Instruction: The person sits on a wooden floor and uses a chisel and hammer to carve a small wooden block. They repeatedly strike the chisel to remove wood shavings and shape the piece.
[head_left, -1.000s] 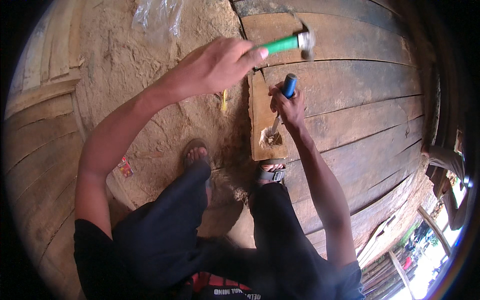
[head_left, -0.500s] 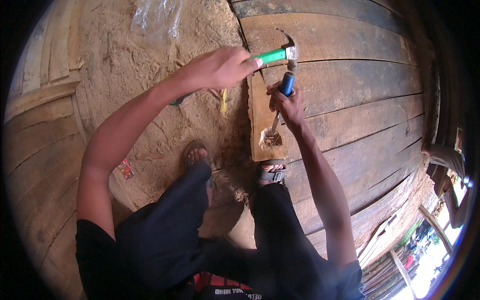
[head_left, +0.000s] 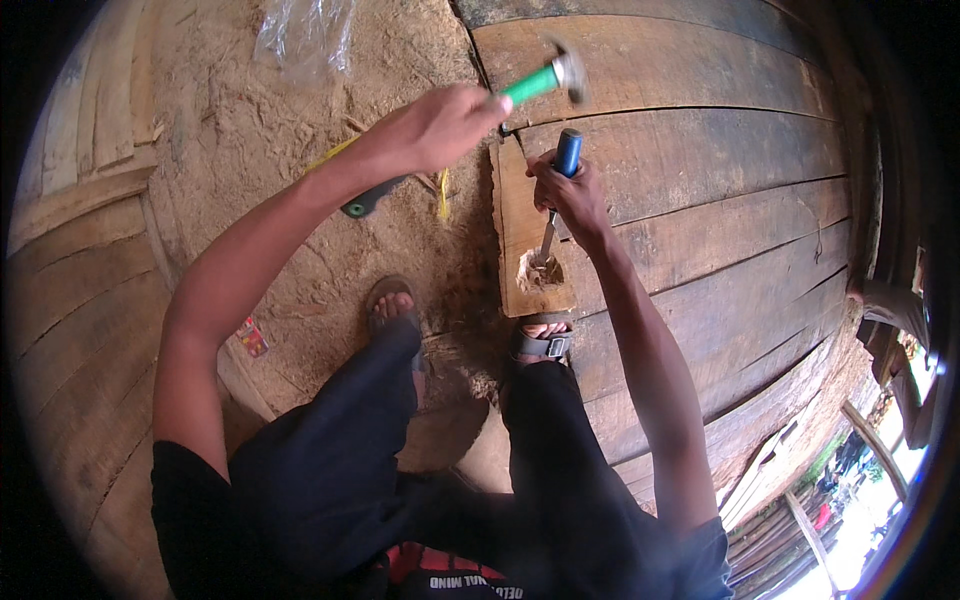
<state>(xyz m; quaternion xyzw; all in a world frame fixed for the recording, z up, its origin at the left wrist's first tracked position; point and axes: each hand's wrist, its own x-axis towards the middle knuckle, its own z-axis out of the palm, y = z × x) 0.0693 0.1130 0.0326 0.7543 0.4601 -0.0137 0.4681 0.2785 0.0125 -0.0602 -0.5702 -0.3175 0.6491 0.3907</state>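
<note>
Near 12 o'clock in the head view, L hand (head_left: 450,130) is closed round the green handle of a hammer (head_left: 540,82); at 1 o'clock, R hand (head_left: 575,195) wraps a chisel (head_left: 568,152) below its blue top, blade down in the hole (head_left: 540,272) of a wood block (head_left: 518,215). Hammer's prob. head-heavy, best held toward handle end; chisel looks stiff, prob. smooth-handled, so grip mid-handle, clear of the top. Blade tip's hard to make out, hammer head's blurred, dark thing (head_left: 375,197) at 10–11 o'clock part-hidden by L forearm (head_left: 290,225).
</note>
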